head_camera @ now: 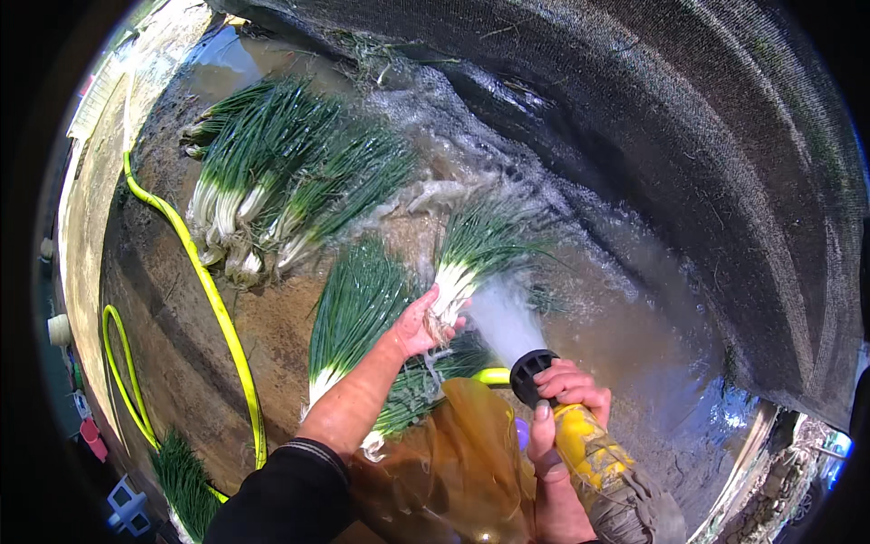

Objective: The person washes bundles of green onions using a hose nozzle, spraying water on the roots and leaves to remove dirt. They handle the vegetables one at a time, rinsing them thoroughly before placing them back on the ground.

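Observation:
My left hand (416,325) holds a bunch of green onions (454,282) by its white root end, with the green leaves pointing away from me. My right hand (571,401) grips a black spray nozzle (527,377) on a yellow fitting (588,445). A wide jet of water (504,319) leaves the nozzle and passes beside the bunch, over its leaves. Another bunch of green onions (357,306) lies on the wet ground just left of my left hand. More green onions (408,401) lie below that hand, partly hidden by my forearm.
A pile of green onions (265,163) lies at the upper left. A yellow-green hose (211,285) curves along the left side. Dark mesh cloth (680,136) borders the muddy water at the right. More green onions (182,479) lie at the lower left, near a pink container (93,438).

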Motion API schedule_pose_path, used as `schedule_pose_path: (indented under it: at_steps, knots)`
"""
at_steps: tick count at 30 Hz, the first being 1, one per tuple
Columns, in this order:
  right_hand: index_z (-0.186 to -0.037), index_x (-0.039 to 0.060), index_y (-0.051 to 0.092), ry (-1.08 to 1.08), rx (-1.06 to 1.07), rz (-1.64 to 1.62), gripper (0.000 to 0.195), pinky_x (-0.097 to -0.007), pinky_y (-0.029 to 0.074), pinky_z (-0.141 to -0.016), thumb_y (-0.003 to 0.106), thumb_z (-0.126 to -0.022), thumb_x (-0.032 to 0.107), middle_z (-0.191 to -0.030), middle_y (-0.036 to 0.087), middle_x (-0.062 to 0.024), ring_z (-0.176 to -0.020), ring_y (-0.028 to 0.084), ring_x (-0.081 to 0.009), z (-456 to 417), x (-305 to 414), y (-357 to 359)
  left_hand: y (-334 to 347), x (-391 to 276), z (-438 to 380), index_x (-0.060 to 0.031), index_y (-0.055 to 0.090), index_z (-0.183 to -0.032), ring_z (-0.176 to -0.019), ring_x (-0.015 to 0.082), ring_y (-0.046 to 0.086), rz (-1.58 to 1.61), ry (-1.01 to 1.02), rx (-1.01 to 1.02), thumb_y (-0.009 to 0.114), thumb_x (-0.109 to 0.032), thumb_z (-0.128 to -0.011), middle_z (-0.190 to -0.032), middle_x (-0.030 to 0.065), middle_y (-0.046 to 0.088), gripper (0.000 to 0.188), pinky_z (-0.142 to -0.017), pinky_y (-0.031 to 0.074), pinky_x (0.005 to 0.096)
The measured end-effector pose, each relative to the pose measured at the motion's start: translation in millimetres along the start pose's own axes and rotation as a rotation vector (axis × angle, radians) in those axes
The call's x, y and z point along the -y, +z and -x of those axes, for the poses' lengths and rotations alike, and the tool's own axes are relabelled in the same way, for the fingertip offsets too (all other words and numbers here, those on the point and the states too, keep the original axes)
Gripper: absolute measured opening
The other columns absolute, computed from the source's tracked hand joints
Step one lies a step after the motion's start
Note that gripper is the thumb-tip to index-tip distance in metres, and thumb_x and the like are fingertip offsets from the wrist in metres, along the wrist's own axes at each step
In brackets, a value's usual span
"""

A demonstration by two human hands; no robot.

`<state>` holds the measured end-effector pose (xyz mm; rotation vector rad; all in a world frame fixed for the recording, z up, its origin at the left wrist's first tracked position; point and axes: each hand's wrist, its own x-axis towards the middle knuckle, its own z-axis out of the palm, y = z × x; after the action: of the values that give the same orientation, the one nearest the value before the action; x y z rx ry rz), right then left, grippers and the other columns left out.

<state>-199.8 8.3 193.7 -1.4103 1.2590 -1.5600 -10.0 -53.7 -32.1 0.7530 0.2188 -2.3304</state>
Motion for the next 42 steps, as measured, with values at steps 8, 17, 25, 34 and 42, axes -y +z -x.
schedule_pose_path:
  at_steps: [8, 17, 25, 34, 42]
  knots:
    - [-0.095, 0.0069, 0.04, -0.016, -0.068, -0.029, 0.029, -0.0476, 0.043, -0.091, 0.063, -0.076, 0.008, -0.083, 0.056, -0.0095, -0.08, 0.059, -0.024, 15.6, 7.7, -10.6, -29.5, 20.3, 17.7, -0.0093, 0.056, -0.12, -0.081, 0.0253, 0.063, 0.075, -0.126, 0.04, 0.05, -0.038, -0.096, -0.114, 0.0114, 0.064, 0.038, -0.06, 0.047, 0.0317]
    - [-0.094, 0.0097, 0.038, -0.094, -0.035, -0.018, 0.029, -0.049, 0.039, -0.096, 0.063, -0.079, 0.012, -0.087, 0.055, -0.0081, -0.083, 0.058, -0.0227, 12.8, 30.3, -11.9, 55.0, 6.7, 21.8, -0.0091, 0.061, -0.116, -0.073, 0.0089, 0.054, -0.919, 0.259, -0.285, 0.062, -0.014, -0.088, -0.094, -0.0017, 0.064, 0.028, -0.058, 0.042, 0.0265]
    - [-0.094, 0.0095, 0.037, -0.103, -0.01, -0.01, 0.028, -0.0475, 0.043, -0.091, 0.062, -0.08, 0.013, -0.083, 0.055, -0.0084, -0.081, 0.058, -0.0222, 20.5, 21.5, -13.9, 7.5, -1.0, 26.9, -0.0078, 0.049, -0.127, -0.069, 0.0155, 0.061, -0.582, 0.211, -0.44, 0.055, -0.005, -0.091, -0.105, 0.0072, 0.063, 0.036, -0.038, 0.031, 0.0184]
    - [-0.093, 0.0096, 0.037, -0.133, -0.046, -0.005, 0.03, -0.0466, 0.041, -0.09, 0.062, -0.08, 0.017, -0.084, 0.054, -0.0083, -0.081, 0.057, -0.0223, 0.2, 32.0, -12.5, 197.9, -49.7, 103.1, -0.0011, 0.041, -0.137, -0.117, 0.0354, 0.054, -1.145, 0.878, -0.182, 0.059, -0.047, -0.089, -0.133, 0.021, 0.05, 0.069, -0.1, 0.045, 0.0435]
    - [-0.093, 0.0098, 0.035, -0.029, -0.01, -0.006, 0.031, -0.048, 0.042, -0.091, 0.062, -0.081, 0.019, -0.082, 0.053, -0.0074, -0.081, 0.057, -0.0227, 20.7, 34.0, 7.5, -4.1, 22.9, -11.8, -0.0025, 0.058, -0.119, -0.101, 0.0256, 0.063, -0.234, 0.248, 0.061, 0.058, -0.013, -0.09, -0.11, 0.0115, 0.066, 0.03, -0.09, 0.05, 0.0422]
